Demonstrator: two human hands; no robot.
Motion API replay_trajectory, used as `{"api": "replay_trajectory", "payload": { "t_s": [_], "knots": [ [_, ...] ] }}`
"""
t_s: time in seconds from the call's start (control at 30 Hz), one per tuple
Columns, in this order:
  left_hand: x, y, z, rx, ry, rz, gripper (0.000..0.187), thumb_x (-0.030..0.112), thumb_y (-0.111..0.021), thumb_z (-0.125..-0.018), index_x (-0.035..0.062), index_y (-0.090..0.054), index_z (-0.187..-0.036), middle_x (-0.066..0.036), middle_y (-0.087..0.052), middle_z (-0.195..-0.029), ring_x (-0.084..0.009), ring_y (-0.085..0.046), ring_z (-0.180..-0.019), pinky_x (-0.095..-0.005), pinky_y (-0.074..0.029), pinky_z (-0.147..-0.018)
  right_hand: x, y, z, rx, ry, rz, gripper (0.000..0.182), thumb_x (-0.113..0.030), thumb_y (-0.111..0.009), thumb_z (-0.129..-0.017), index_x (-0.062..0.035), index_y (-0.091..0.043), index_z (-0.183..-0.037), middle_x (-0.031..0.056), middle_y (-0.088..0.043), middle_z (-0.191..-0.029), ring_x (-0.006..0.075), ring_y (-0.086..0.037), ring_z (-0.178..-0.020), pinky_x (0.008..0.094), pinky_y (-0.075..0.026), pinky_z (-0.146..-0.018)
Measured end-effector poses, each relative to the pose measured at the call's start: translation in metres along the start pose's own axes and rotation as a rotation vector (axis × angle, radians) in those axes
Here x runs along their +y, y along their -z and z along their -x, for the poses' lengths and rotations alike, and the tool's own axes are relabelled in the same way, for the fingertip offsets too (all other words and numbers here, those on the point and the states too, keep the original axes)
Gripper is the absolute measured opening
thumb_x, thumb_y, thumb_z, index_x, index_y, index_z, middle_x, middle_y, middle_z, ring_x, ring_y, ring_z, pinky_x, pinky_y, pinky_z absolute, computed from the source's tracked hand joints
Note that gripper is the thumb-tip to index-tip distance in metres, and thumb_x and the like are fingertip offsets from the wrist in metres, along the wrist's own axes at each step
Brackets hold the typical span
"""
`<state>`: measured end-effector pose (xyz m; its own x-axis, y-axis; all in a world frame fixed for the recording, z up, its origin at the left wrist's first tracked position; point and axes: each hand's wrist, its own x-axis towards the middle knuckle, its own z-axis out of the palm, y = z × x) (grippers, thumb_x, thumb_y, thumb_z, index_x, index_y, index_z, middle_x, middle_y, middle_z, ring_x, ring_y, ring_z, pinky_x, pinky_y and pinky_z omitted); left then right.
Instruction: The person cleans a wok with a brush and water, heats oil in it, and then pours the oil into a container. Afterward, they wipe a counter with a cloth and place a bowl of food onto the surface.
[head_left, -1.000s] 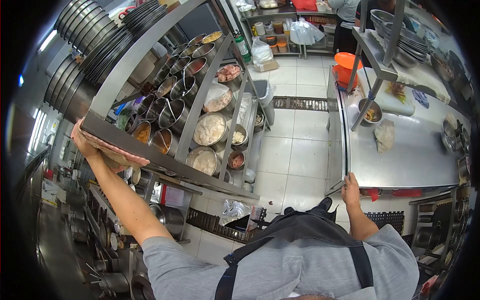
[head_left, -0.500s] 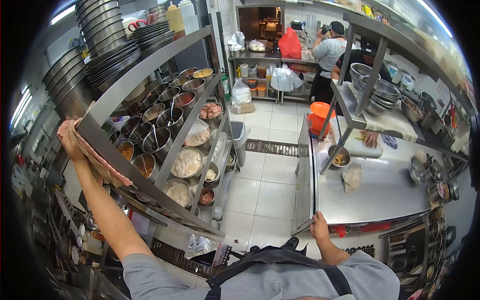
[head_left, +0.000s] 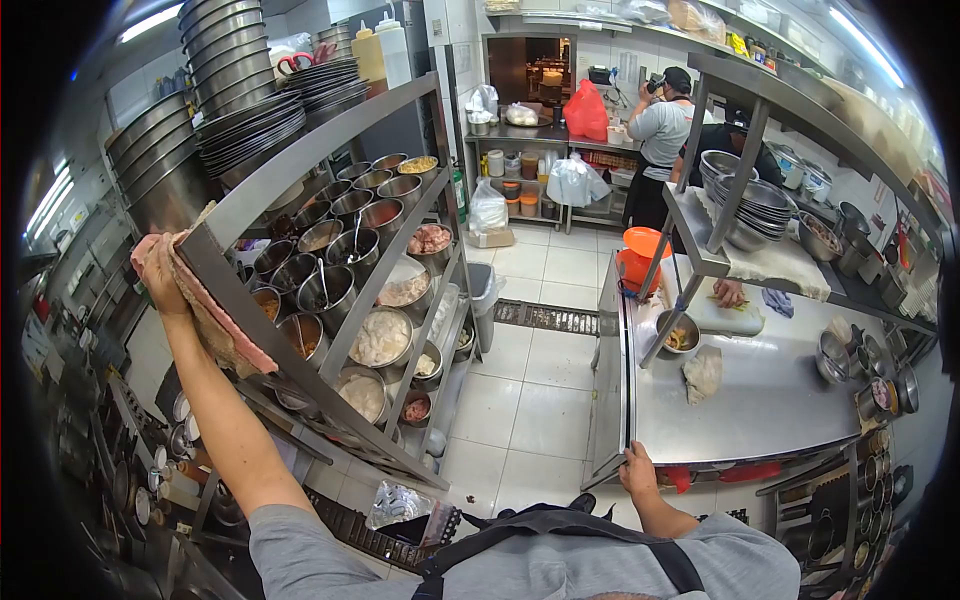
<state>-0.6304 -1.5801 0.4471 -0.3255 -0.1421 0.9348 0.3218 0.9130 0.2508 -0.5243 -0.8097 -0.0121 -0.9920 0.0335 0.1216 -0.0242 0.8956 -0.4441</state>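
My left hand (head_left: 160,275) is closed on a pink and tan cloth (head_left: 232,325), which hangs at the near post of a metal shelf rack (head_left: 340,385). Some of its fingers are hidden behind the cloth. Metal pots (head_left: 327,290) of ingredients fill the rack, several with spoons in them. On the other side, my right hand (head_left: 638,470) is closed round the near left corner edge of a steel worktable (head_left: 740,410). A pale crumpled cloth (head_left: 703,373) and a bowl of yellow-orange food (head_left: 679,333) lie on that table, beyond the hand.
A tiled floor aisle (head_left: 520,400) runs between rack and table, crossed by a drain grate (head_left: 545,316). A grey bin (head_left: 482,292) stands beside the rack. Across the table, a co-worker's hand (head_left: 729,292) rests at a cutting board (head_left: 725,317). Another person (head_left: 662,130) stands farther back.
The view has tilted slightly, so the rack and my left hand sit a little lower and farther right. Both my hands keep their holds. The co-worker's hand at the board has shifted slightly.
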Motion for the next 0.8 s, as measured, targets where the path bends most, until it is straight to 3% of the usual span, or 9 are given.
{"api": "replay_trajectory", "payload": {
  "t_s": [0.17, 0.23, 0.3, 0.33, 0.37, 0.4, 0.47, 0.53, 0.8],
  "knots": [
    [0.000, 0.003, 0.000, 0.007, -0.012, -0.026, 0.036, 0.018, -0.037, -0.095, -0.0056, -0.064, -0.100, -0.015, -0.066, -0.101, -0.0227, -0.059, -0.099, -0.0306, -0.038, -0.094, 0.010, -0.007, 0.000, -0.002, 0.013, -0.008, 0.043, -0.005, -0.062, -0.067, 0.0044, -0.058, -0.109, 0.0228, -0.047, -0.126, 0.0357, -0.045, -0.118, 0.0387, -0.039, -0.101],
    [-0.058, 0.005, -0.009, 0.119, -0.250, -0.256, 0.034, 0.019, -0.042, -0.094, -0.0044, -0.065, -0.100, -0.015, -0.062, -0.109, -0.0228, -0.057, -0.099, -0.0308, -0.039, -0.093, 0.015, -0.014, 0.004, -0.028, 0.011, -0.002, 0.048, -0.005, -0.063, -0.066, 0.0037, -0.056, -0.113, 0.0256, -0.045, -0.128, 0.0380, -0.043, -0.121, 0.0407, -0.037, -0.103],
    [-0.075, 0.001, -0.015, -0.010, -0.190, 0.233, 0.036, 0.018, -0.038, -0.093, -0.0070, -0.063, -0.102, -0.018, -0.059, -0.115, -0.0261, -0.057, -0.102, -0.0332, -0.040, -0.094, 0.018, -0.017, 0.006, 0.015, 0.033, -0.021, 0.046, -0.005, -0.063, -0.065, 0.0047, -0.056, -0.109, 0.0261, -0.046, -0.126, 0.0388, -0.043, -0.120, 0.0405, -0.037, -0.102],
    [-0.077, 0.002, -0.021, -0.086, -0.280, 0.358, 0.038, 0.016, -0.036, -0.091, -0.0094, -0.061, -0.103, -0.020, -0.061, -0.111, -0.0282, -0.059, -0.102, -0.0348, -0.043, -0.092, 0.013, -0.010, 0.005, -0.005, 0.043, 0.027, 0.045, -0.007, -0.063, -0.068, 0.0030, -0.055, -0.111, 0.0237, -0.046, -0.125, 0.0372, -0.045, -0.118, 0.0395, -0.039, -0.100],
    [-0.038, 0.008, -0.025, -0.179, -0.375, 0.164, 0.038, 0.016, -0.037, -0.089, -0.0085, -0.062, -0.103, -0.019, -0.064, -0.104, -0.0284, -0.061, -0.097, -0.0351, -0.047, -0.087, 0.014, -0.011, 0.006, 0.052, 0.090, 0.027, 0.044, -0.005, -0.062, -0.067, 0.0034, -0.055, -0.110, 0.0241, -0.047, -0.123, 0.0374, -0.045, -0.116, 0.0394, -0.040, -0.099],
    [-0.030, 0.008, -0.026, -0.222, -0.435, 0.164, 0.038, 0.019, -0.038, -0.088, -0.0057, -0.063, -0.102, -0.017, -0.066, -0.099, -0.0275, -0.063, -0.092, -0.0349, -0.048, -0.083, 0.012, -0.008, 0.006, 0.026, 0.061, -0.028, 0.044, -0.005, -0.062, -0.067, 0.0040, -0.055, -0.110, 0.0244, -0.046, -0.125, 0.0374, -0.045, -0.117, 0.0395, -0.039, -0.099],
    [-0.034, 0.013, -0.029, -0.234, -0.426, -0.178, 0.035, 0.021, -0.041, -0.089, -0.0017, -0.064, -0.102, -0.014, -0.066, -0.098, -0.0248, -0.064, -0.090, -0.0347, -0.048, -0.081, 0.003, -0.001, 0.009, -0.034, -0.013, -0.034, 0.049, -0.006, -0.061, -0.070, 0.0044, -0.053, -0.117, 0.0242, -0.044, -0.129, 0.0364, -0.042, -0.122, 0.0394, -0.036, -0.103],
    [-0.021, 0.007, -0.021, -0.207, -0.273, 0.210, 0.036, 0.023, -0.043, -0.089, -0.0039, -0.063, -0.102, -0.012, -0.066, -0.096, -0.0235, -0.063, -0.086, -0.0348, -0.048, -0.079, 0.001, -0.003, 0.012, -0.044, -0.035, 0.008, 0.047, -0.007, -0.060, -0.072, 0.0032, -0.053, -0.118, 0.0221, -0.044, -0.130, 0.0348, -0.040, -0.124, 0.0390, -0.034, -0.104],
    [-0.024, 0.012, -0.023, -0.209, -0.193, 0.173, 0.041, 0.030, -0.043, -0.088, -0.0043, -0.063, -0.101, -0.013, -0.065, -0.093, -0.0234, -0.062, -0.083, -0.0342, -0.047, -0.077, 0.008, -0.006, 0.016, -0.049, 0.005, 0.015, 0.046, -0.007, -0.059, -0.072, 0.0029, -0.053, -0.117, 0.0205, -0.044, -0.129, 0.0337, -0.040, -0.124, 0.0391, -0.036, -0.103]
  ]
}}
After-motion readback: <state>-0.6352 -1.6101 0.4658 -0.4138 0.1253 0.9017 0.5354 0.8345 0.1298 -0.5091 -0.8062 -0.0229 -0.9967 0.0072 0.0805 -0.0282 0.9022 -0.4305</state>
